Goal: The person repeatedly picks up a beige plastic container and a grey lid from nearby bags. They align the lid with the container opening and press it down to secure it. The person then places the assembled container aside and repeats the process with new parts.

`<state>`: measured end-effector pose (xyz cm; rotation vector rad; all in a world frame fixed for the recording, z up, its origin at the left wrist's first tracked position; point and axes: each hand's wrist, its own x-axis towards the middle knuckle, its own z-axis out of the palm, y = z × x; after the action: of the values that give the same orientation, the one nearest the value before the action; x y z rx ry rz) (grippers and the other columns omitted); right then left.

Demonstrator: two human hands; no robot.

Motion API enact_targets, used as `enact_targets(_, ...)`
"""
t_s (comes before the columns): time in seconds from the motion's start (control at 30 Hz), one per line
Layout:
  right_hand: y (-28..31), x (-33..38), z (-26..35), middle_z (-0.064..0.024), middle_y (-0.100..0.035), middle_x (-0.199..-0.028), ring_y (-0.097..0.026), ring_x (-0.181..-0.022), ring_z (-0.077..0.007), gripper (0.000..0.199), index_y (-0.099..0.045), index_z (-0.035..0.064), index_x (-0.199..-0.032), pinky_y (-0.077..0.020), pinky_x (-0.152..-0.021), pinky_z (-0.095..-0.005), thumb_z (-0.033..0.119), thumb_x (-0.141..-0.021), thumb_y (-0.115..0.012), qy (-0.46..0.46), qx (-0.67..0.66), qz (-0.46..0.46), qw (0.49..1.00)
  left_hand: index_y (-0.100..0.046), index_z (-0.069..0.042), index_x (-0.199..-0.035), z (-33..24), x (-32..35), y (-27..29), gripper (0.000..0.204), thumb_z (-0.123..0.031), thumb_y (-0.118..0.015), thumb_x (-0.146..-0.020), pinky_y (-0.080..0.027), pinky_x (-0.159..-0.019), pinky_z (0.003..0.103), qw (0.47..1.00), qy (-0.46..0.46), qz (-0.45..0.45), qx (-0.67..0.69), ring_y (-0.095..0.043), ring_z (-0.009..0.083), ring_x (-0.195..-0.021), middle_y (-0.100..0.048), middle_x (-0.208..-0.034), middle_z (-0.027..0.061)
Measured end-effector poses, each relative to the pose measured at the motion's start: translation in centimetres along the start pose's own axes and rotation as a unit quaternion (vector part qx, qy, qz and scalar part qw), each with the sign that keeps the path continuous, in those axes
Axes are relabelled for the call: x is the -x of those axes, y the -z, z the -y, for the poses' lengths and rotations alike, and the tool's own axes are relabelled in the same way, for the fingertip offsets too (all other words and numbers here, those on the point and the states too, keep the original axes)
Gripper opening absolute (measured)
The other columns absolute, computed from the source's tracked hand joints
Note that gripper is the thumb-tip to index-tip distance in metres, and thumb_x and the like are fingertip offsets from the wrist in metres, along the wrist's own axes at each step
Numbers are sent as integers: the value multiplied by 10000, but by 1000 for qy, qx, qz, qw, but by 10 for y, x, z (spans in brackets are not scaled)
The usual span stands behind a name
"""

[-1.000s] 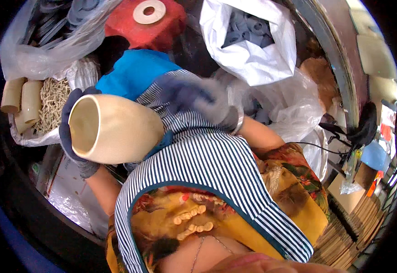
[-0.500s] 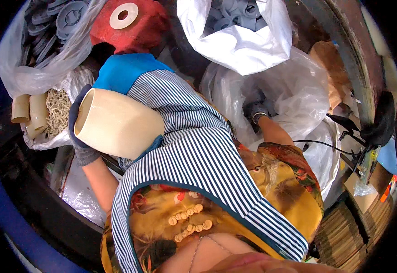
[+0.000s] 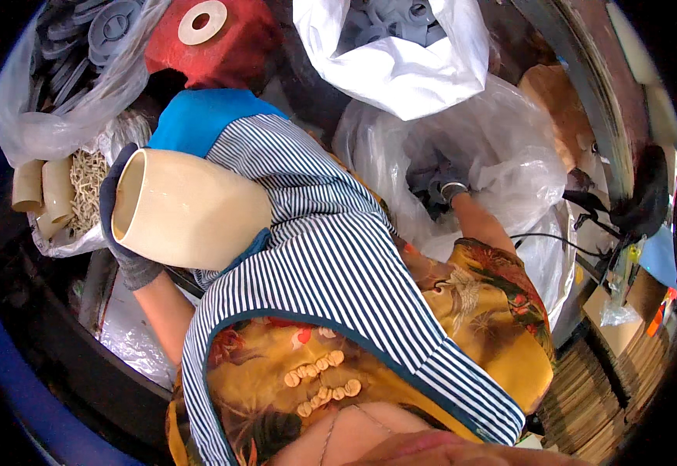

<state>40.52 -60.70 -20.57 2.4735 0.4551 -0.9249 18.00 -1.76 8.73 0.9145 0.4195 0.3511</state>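
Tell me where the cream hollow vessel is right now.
In the head view, the cream vessel is left of centre, held in the gloved left hand, just below the blue cloth.

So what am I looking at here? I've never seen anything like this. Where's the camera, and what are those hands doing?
There's no robot, only a person working with two gloved hands. The camera sits on the person's head and looks down through a very wide lens, so straight edges bend near the rim.

The left hand holds a hollow cream pot by its open end. The right hand is down inside a clear bag; whether it grips anything can't be seen.

Around the striped apron are a white bag of grey parts, a pale ring on something red, and pale tubes beside small pale pieces.
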Motion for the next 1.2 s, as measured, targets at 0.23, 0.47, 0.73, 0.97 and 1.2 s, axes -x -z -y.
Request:
enact_targets(0.23,48,-2,-26,-163,-692,-1073,-651,-999,-362,285,-689,161,-1091,-486,-910,-459,298,-856,-603,12,-80,-104,991,-442,39,-1409,-1,-1,10,522,-322,-338,-1045,-400,-1090,430,996,-7,75,40,-522,295,-1268,-518,-1413,181)
enact_targets(0.47,352,90,-7,-89,-705,-856,-689,-808,-278,153,-751,129,-878,-542,-746,-366,90,-753,-671,360,-89,-259,892,-491,46,-1352,6,11,4,448,-244,-437,-1015,-434,-1054,404,977,-102,-61,-176,-567,276,-1210,-570,-1342,186)
enact_targets(0.73,446,-70,103,-140,-703,-1067,-654,-1004,-333,298,-735,129,-1035,-508,-892,-400,109,-767,-607,386,105,-210,892,-477,28,-1381,10,21,20,489,-284,-461,-1004,-458,-1021,408,983,-98,-117,-100,-579,277,-1193,-566,-1349,187)
enact_targets(0.97,336,0,76,-243,-569,-1307,-532,-1222,-408,629,-492,50,-1386,-401,-1058,-456,369,-869,-651,197,-362,-436,800,-481,26,-1372,8,28,23,463,-244,-488,-996,-456,-1024,397,963,-136,-103,-209,-583,260,-1182,-576,-1332,180)
enact_targets(1.2,250,-18,82,-288,-566,-1293,-552,-1181,-451,1041,-206,193,-1559,-458,-963,-500,514,-733,-752,82,-231,-214,946,-578,31,-1271,5,0,7,395,-249,-424,-1039,-443,-1023,352,998,-21,-47,30,-591,213,-1138,-623,-1259,125)
